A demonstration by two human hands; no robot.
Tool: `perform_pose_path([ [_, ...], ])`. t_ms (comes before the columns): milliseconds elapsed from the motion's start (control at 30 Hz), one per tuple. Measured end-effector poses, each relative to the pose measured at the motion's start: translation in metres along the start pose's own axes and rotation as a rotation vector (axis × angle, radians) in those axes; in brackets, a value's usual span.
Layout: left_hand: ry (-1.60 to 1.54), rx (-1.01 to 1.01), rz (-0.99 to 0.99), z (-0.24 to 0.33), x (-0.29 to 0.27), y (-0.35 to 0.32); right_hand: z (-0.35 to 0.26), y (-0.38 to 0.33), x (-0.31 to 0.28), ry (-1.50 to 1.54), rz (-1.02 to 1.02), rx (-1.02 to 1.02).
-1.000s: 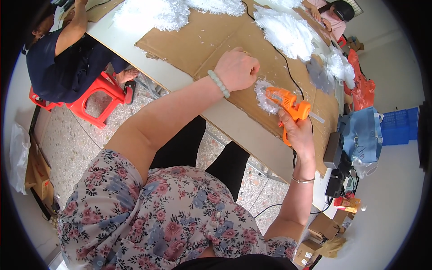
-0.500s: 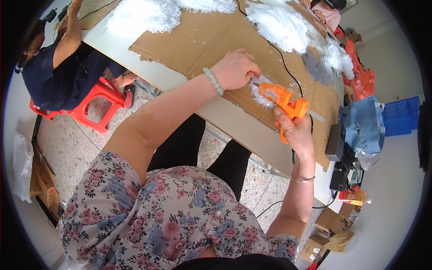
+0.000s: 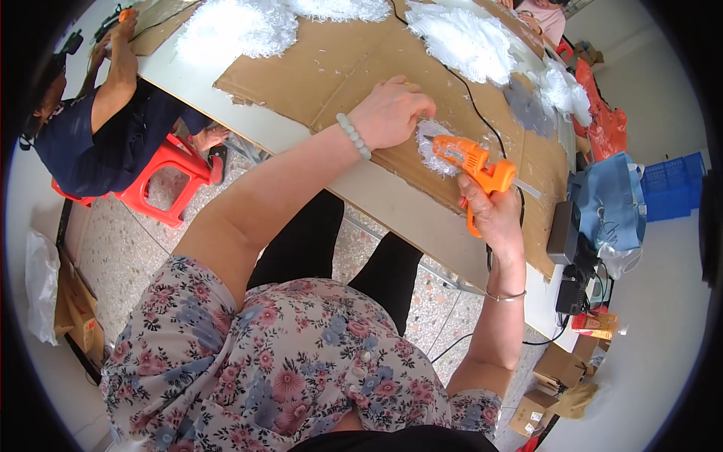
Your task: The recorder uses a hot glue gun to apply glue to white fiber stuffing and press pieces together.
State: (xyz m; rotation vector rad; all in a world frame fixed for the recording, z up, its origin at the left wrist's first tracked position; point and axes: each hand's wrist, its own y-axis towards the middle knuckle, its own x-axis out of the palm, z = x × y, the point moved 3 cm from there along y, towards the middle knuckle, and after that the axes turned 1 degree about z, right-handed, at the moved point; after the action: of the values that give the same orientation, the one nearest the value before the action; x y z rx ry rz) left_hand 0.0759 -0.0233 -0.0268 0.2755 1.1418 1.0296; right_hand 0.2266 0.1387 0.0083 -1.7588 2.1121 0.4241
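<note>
My right hand (image 3: 493, 211) is wrapped round the handle of an orange hot glue gun (image 3: 474, 162). A pale glue stick (image 3: 529, 188) pokes out of its back end. The gun's dark nozzle points left, over a small white fringed piece (image 3: 434, 160) of shredded-looking material on the cardboard. My left hand (image 3: 392, 114), with a pale green bead bracelet above it, has its fingers bent and closed at the far-left edge of that piece. The tips are partly hidden behind the hand.
Brown cardboard (image 3: 339, 71) covers much of the white table (image 3: 263, 124). Fluffy white heaps (image 3: 459, 41) lie along the far side, and a black cord (image 3: 482, 113) crosses the cardboard. At right are a blue bag (image 3: 606, 200) and black adapters (image 3: 570, 297). Left, a person sits on a red stool (image 3: 169, 177).
The glue gun and right hand have shifted very slightly, and more of the white fringed piece shows beside the nozzle. My left hand has edged slightly leftward and up.
</note>
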Motion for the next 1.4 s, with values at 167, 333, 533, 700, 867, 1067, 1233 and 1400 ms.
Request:
perform_pose_path([
  [167,-0.181,0.054,0.145,0.010,-0.009,0.004,0.013,0.000,-0.005,0.042,-0.026,0.070],
  [333,-0.271,0.112,-0.087,0.017,-0.004,0.002,0.015,-0.009,-0.011,0.123,0.001,0.068],
  [533,-0.181,0.136,-0.100,0.017,0.000,0.001,0.005,-0.010,-0.029,0.133,0.078,0.006],
  [700,-0.198,0.132,-0.098,0.016,0.003,0.001,0.028,0.015,-0.027,-0.102,0.066,0.034],
  [867,-0.173,0.131,-0.100,0.015,0.004,-0.001,0.016,0.006,-0.039,-0.074,0.071,0.045],
  [1067,-0.140,0.108,-0.173,0.015,0.006,0.000,0.022,0.003,-0.043,0.009,0.101,-0.003],
  [1233,-0.046,0.145,-0.168,0.019,0.009,-0.003,0.023,0.005,-0.039,-0.150,0.050,0.024],
  [1400,0.021,0.161,-0.158,0.023,0.009,-0.002,0.015,-0.005,-0.048,-0.081,0.078,0.032],
])
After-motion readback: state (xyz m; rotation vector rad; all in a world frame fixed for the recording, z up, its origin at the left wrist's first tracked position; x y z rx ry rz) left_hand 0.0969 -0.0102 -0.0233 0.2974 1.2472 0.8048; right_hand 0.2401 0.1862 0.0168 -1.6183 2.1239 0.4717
